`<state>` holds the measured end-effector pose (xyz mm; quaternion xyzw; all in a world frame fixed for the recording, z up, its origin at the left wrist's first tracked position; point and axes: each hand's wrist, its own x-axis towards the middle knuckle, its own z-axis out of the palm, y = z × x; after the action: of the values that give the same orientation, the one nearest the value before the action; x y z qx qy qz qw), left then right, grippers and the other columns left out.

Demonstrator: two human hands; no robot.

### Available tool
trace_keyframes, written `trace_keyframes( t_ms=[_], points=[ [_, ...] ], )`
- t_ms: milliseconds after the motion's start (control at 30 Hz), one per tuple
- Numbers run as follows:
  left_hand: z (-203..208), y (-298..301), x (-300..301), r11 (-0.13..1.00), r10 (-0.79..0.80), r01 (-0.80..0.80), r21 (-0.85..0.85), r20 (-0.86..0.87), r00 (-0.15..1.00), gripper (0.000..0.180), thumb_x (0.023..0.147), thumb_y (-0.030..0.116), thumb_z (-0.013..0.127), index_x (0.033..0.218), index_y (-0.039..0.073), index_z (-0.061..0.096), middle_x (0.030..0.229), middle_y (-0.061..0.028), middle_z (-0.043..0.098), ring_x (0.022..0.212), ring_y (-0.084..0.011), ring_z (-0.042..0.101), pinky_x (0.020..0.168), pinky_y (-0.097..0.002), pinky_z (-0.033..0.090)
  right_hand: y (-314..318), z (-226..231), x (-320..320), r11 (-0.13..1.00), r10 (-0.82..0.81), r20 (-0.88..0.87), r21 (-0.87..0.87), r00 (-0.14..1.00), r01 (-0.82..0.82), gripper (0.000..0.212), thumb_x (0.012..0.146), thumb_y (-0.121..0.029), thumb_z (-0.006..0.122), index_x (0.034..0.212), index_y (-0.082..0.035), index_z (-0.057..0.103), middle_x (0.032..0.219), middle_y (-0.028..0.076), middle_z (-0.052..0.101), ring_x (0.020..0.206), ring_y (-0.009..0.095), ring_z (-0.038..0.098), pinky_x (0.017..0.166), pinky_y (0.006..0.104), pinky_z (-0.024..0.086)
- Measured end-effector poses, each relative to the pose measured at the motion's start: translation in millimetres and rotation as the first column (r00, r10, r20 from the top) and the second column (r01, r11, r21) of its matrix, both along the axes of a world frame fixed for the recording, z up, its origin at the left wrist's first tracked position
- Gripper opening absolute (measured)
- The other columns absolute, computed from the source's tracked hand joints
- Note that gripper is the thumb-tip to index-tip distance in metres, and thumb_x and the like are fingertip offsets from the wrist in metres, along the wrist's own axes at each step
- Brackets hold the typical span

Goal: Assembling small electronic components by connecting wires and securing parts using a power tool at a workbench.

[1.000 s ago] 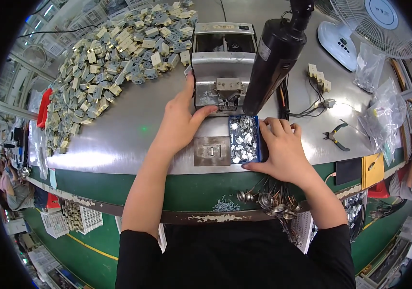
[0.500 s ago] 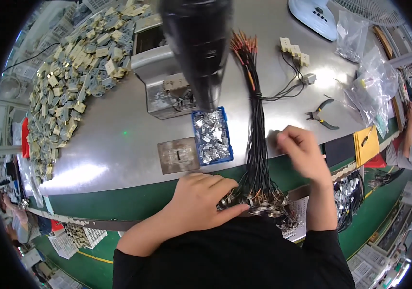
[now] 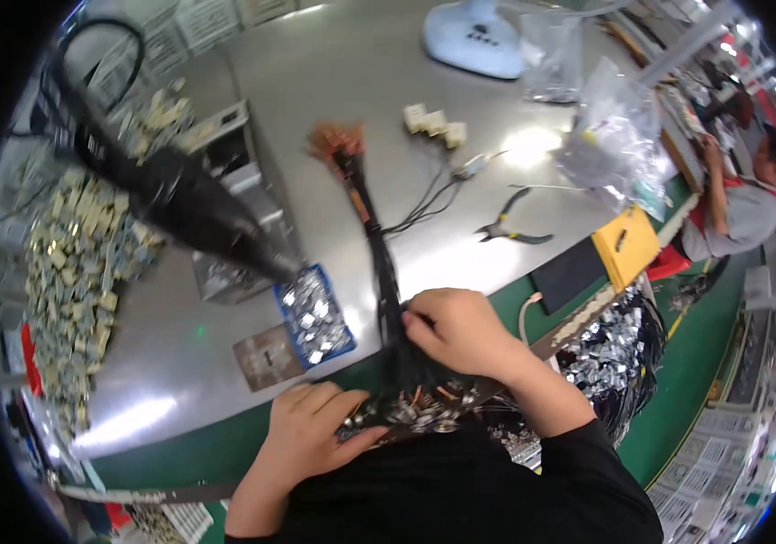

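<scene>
A long bundle of thin black wires (image 3: 379,258) lies across the bench, its orange-red tips fanned out at the far end. At the near edge, the bundle's metal-fitted ends (image 3: 429,410) spread out close to my body. My left hand (image 3: 311,431) curls around the left side of these metal ends, thumb below and fingers above. My right hand (image 3: 460,331) is closed at the right side of the bundle, thumb and forefinger pinched on the black wires. Its other fingers are partly hidden.
A blue tray (image 3: 352,344) of small metal parts sits by a flat metal plate (image 3: 265,358). A black tool (image 3: 197,204) hangs over the left side. Pliers (image 3: 507,227), a yellow pad (image 3: 631,245) and plastic bags (image 3: 614,136) lie right. Connectors (image 3: 61,299) are heaped left.
My right hand has come left and in to the wires, where it was apart from them before. My left hand stays at the metal ends. The whole view has swung and tilted.
</scene>
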<state>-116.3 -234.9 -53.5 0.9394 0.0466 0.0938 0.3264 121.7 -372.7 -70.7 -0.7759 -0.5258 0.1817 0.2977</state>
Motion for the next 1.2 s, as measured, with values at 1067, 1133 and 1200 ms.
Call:
trace_keyframes(
  t_ms=[1067,1133,1200],
  points=[
    [21.0,-76.0,-62.4,-0.02,0.12,0.246,-0.969,0.242,0.963,0.054,0.1,0.011,0.066,0.149,0.002,0.045,0.141,-0.0099,0.056,0.124,-0.0182,0.06,0.1,-0.0367,0.055,-87.9,228.8,14.7,0.667,0.225,-0.302,0.741,0.926,0.079,0.02,0.102,-0.012,0.059,0.112,0.002,0.067,0.109,0.01,0.071,0.099,0.017,0.066,0.089,0.0286,0.05],
    [-27.9,-90.3,-60.9,0.125,0.144,0.209,-0.97,0.226,0.963,0.052,0.102,0.013,0.063,0.15,0.004,0.045,0.143,-0.0083,0.055,0.131,-0.0206,0.056,0.104,-0.0391,0.054,-49.1,200.4,-47.4,0.702,0.16,-0.237,0.71,0.958,0.059,0.013,0.1,-0.013,0.061,0.099,0.0,0.066,0.089,0.007,0.066,0.074,0.013,0.06,0.066,0.0292,0.048],
    [-143.8,-119.5,-98.2,-0.904,0.24,0.283,-0.32,0.17,0.956,0.048,0.107,0.02,0.052,0.152,0.007,0.043,0.148,-0.0049,0.054,0.14,-0.0221,0.047,0.114,-0.0409,0.045,-9.9,216.3,-121.2,0.784,0.381,-0.059,0.549,0.923,-0.289,0.013,0.091,-0.005,0.062,0.085,0.001,0.071,0.077,0.011,0.071,0.068,0.022,0.064,0.064,0.0305,0.049]
  ],
)
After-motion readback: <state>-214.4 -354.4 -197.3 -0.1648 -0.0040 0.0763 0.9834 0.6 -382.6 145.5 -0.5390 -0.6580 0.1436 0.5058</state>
